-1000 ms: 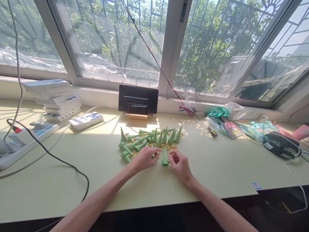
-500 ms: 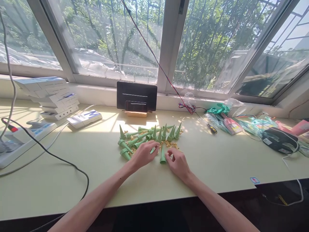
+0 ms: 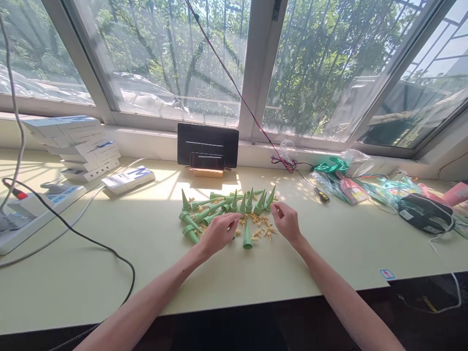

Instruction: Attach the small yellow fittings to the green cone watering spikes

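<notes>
Several green plastic spikes, hollow cones with wide ribbed ends, are gathered in the middle of the table. A row of them stands point up, among them one spike (image 3: 269, 199) at the right end; others lie in a heap on the left. My left hand (image 3: 219, 233) is over the heap's near edge, fingers curled, thumb and forefinger close together; what they hold is hidden. My right hand (image 3: 287, 222) is closed beside the rightmost upright spike, fingertips near its base. Between my hands one spike (image 3: 247, 239) lies with its open end towards me, beside small yellow plastic pieces (image 3: 269, 230).
Behind the spikes a tablet (image 3: 207, 144) and a phone lean on a wooden stand. On the left are white boxes (image 3: 127, 179), a power strip (image 3: 40, 214) and cables. Plastic bags, a screwdriver-like tool (image 3: 321, 195) and a black case (image 3: 424, 213) lie to the right.
My right hand has moved away to the right and farther from me, from beside the lying spike to the rightmost upright one. My left hand has stayed nearly in place.
</notes>
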Action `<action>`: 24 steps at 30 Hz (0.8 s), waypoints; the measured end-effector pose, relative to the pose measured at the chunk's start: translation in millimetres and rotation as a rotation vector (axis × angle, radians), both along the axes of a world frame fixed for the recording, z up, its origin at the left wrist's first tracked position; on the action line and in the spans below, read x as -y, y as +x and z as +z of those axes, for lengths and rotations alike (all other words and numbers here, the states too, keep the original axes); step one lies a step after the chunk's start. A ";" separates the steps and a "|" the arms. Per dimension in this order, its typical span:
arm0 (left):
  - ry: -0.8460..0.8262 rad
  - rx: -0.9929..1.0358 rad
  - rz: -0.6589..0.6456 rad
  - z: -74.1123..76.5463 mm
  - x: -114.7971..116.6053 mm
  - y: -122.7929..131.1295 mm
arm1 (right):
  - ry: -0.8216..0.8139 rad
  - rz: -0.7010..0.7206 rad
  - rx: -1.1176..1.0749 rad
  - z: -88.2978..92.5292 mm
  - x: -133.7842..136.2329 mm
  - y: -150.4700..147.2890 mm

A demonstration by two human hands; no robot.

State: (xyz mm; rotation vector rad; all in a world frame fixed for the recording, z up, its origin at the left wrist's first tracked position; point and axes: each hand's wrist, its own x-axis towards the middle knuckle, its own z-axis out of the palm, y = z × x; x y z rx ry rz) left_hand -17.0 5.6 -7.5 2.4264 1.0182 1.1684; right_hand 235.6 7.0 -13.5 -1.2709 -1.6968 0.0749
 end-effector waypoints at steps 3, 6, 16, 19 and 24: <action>0.031 0.001 -0.036 -0.5 -0.6 -0.6 | -0.090 0.002 -0.027 -11.0 -2.9 5.3; 0.064 0.001 -0.065 -1.1 -0.5 0.1 | -0.144 0.035 -0.012 -15.9 1.0 6.3; 0.050 0.017 -0.079 0.3 3.0 3.6 | -0.174 0.052 0.029 -11.8 1.3 7.4; 0.070 0.022 -0.073 1.5 3.1 3.7 | -0.184 0.053 0.044 -12.1 1.1 8.4; 0.088 0.030 -0.068 2.6 3.8 4.1 | -0.187 0.027 0.026 -11.6 0.7 8.3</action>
